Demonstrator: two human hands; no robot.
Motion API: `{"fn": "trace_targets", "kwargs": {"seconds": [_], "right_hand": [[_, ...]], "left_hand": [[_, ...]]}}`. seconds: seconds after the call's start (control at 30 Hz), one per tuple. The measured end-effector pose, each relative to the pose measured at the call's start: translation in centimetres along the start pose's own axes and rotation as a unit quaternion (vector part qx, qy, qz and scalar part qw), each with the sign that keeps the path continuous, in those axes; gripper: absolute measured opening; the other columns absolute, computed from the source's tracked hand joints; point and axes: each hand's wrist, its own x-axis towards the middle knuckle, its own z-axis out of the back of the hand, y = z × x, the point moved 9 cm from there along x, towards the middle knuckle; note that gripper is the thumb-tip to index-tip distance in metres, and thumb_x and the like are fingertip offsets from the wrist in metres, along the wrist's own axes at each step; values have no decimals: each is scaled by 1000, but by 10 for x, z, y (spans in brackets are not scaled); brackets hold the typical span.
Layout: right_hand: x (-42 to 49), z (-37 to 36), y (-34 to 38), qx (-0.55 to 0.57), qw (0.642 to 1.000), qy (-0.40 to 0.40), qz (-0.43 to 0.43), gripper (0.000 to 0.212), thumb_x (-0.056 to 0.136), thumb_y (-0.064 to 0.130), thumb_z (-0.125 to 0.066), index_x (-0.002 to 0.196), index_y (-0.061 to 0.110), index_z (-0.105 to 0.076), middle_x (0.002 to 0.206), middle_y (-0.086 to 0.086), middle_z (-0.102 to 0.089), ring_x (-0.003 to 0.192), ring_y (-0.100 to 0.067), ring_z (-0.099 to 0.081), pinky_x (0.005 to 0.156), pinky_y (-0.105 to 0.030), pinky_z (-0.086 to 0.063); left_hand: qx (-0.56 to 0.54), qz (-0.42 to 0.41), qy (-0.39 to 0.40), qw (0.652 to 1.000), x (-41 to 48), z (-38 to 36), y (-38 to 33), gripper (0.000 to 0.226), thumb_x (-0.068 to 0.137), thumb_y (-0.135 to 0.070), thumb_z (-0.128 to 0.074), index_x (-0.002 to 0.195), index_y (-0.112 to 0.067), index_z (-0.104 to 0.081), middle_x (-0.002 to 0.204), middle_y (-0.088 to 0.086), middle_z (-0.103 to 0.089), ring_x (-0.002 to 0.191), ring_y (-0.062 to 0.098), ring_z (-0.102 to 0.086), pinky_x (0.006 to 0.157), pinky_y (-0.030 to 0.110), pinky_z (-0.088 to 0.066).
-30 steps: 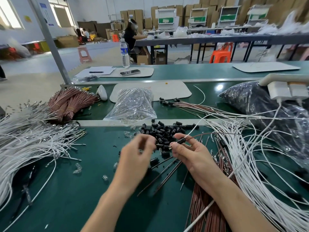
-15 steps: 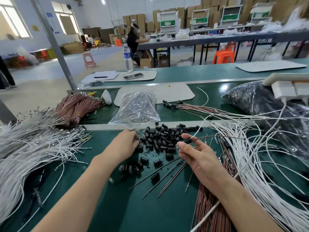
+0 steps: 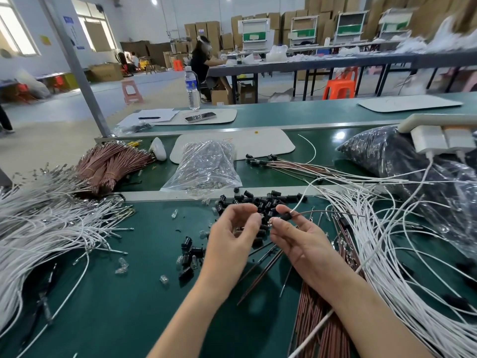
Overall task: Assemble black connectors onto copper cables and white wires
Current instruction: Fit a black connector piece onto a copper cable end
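Observation:
My right hand point(image 3: 296, 236) pinches a black connector point(image 3: 286, 216) that has a white wire and a copper cable point(image 3: 333, 211) running out of it to the right. My left hand point(image 3: 233, 232) hovers just left of it, fingers curled; what its fingertips hold is too small to tell. A pile of loose black connectors point(image 3: 260, 201) lies right behind both hands. More black connectors point(image 3: 189, 257) lie scattered to the left of my left wrist. Loose copper cables point(image 3: 263, 270) lie under my hands.
White wire bundles lie at the left point(image 3: 46, 223) and right point(image 3: 387, 241). A copper cable bundle point(image 3: 111, 164), a clear bag point(image 3: 206, 166), a dark bag point(image 3: 402, 161) and finished cables point(image 3: 284, 164) sit behind. Small clear parts point(image 3: 121, 267) dot the green mat.
My left hand has lifted off the connector pile at the left and come back up beside my right hand. The right hand stays in place with the connector and its wires.

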Motion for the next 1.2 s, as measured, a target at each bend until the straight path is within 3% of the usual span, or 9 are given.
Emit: {"fn": "trace_targets", "kwargs": {"seconds": [0.1, 0.3, 0.83, 1.0, 1.2], "right_hand": [[0, 0, 2, 5, 1000, 1, 12, 45, 70, 1, -73, 114, 5, -64, 82, -10, -75, 70, -18, -74, 64, -23, -60], [1, 2, 3, 1, 1000, -8, 24, 46, 70, 1, -74, 114, 4, -64, 82, -12, -74, 73, -21, -74, 65, -24, -61], [-1, -1, 8, -27, 998, -11, 50, 43, 70, 3, -75, 111, 5, -64, 82, -14, -74, 73, -21, -75, 67, -22, -60], [-4, -2, 11, -58, 996, -16, 70, 40, 68, 6, -76, 107, 7, -65, 79, -12, -74, 72, -19, -74, 67, -21, -59], [-5, -5, 8, -53, 996, -9, 68, 22, 68, 7, -77, 89, 16, -77, 79, -11, -74, 73, -18, -74, 67, -20, -58]], "left_hand": [[-45, 29, 7, 999, -3, -12, 14, 11, 96, -19, -67, 104, -25, -69, 96, -6, -75, 93, 9, -70, 87, 31, -56], [-52, 18, -6, 998, -4, -1, 18, 9, 93, -29, -69, 100, -26, -73, 94, -6, -77, 88, 7, -71, 77, 19, -54], [-26, 1, 20, 999, -6, -9, 21, 5, 96, -33, -67, 97, -32, -72, 95, -8, -76, 89, 8, -71, 78, 20, -54], [-27, 8, 12, 1000, -7, -9, 22, 16, 91, -40, -68, 98, -26, -72, 93, -10, -76, 87, 5, -70, 76, 17, -53], [-57, 15, 7, 998, -8, -12, 24, 5, 95, -27, -69, 97, -23, -72, 92, -6, -77, 90, 9, -73, 80, 19, -55]]}}
